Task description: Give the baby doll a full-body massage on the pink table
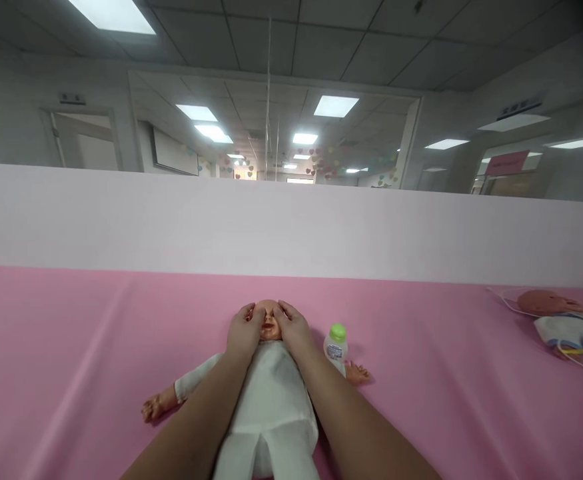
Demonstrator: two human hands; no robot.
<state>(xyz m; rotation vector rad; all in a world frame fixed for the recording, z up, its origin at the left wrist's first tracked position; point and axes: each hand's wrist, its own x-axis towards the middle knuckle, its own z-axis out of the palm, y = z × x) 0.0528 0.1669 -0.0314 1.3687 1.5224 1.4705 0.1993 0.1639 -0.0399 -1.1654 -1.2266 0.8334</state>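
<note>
A baby doll (271, 400) in white clothes lies on its back on the pink table cover (71, 347), head pointing away from me. My left hand (244, 331) cups the left side of the doll's head, thumb laid on its face. My right hand (294, 330) cups the right side in the same way. Both thumbs meet near the forehead, so only the nose and mouth show. The fingers curve round the head and press on it. The doll's arms are spread out to both sides.
A small clear bottle with a green cap (336, 347) stands just right of the doll's shoulder. A second doll (556, 313) with white cloth and thin tubing lies at the far right. A white partition wall (291, 220) runs along the back of the table.
</note>
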